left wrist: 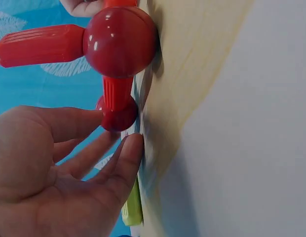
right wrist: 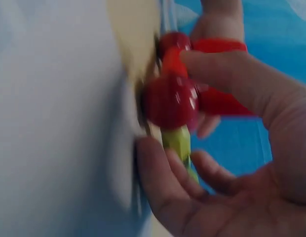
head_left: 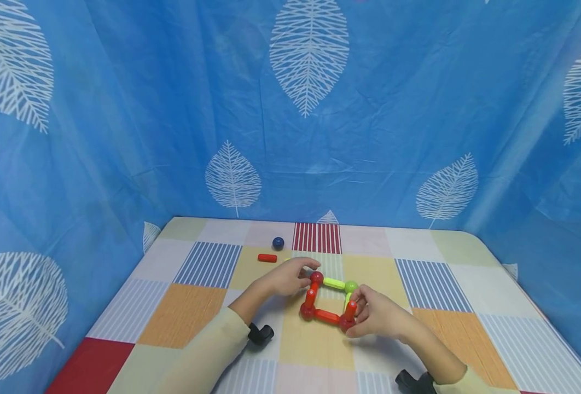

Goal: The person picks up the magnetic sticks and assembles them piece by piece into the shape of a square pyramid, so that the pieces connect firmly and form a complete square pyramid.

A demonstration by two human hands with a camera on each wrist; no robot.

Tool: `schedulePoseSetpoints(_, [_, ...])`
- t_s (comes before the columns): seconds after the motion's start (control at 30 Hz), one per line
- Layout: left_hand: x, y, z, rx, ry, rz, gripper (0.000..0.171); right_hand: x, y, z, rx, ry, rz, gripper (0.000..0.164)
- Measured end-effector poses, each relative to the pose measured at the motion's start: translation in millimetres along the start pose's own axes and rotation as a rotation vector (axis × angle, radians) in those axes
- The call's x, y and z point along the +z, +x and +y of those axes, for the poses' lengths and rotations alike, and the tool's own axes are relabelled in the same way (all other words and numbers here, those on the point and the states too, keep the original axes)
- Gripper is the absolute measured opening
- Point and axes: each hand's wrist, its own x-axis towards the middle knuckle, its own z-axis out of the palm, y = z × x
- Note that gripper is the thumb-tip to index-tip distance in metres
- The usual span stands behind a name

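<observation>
A four-sided ball-and-stick toy frame (head_left: 327, 316) lies on the table between the hands, with red and yellow-green sticks. Its corners are three red balls and a green ball (head_left: 351, 286) at the far right. Red sticks stand up from both near corner balls. My left hand (head_left: 290, 277) is at the far-left red ball (left wrist: 118, 118), its thumb at the ball and its fingers loosely spread around it. At the near-right red ball (right wrist: 170, 101) is my right hand (head_left: 378, 311), its thumb across the ball and stick and its fingers curled around the far side.
Beyond my left hand, a loose red stick (head_left: 267, 258) and a dark blue ball (head_left: 278, 243) lie on the patchwork tablecloth (head_left: 315, 350). A yellow-green stick (left wrist: 132, 207) shows behind the left fingers. Blue leaf-print curtains (head_left: 369, 137) stand around the table's back and sides.
</observation>
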Motion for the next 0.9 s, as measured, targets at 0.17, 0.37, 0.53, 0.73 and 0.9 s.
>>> schedulePoseSetpoints(0.17, [0.9,-0.5,-0.6,0.013,-0.008,-0.015,0.042,8.2,1.3,-2.3,0.02,-0.127,0.098,0.069])
schedulePoseSetpoints(0.37, [-4.6,-10.7,-6.2,0.006,-0.012,0.009,0.037,-4.5,8.1,9.0,0.016,-0.096,0.142,0.054])
schedulePoseSetpoints(0.53, [-8.9,-23.1,-7.5,-0.024,-0.049,0.011,0.026,-16.6,17.5,21.4,-0.051,-0.034,0.118,0.039])
schedulePoseSetpoints(0.73, [-6.1,-33.0,-9.5,-0.053,-0.072,0.044,0.023,-21.2,29.3,26.7,-0.037,0.014,0.145,0.033])
schedulePoseSetpoints(0.9, [-4.7,-35.4,-10.2,-0.07,-0.101,0.061,0.024,-21.4,33.0,27.6,-0.001,0.06,0.133,0.034])
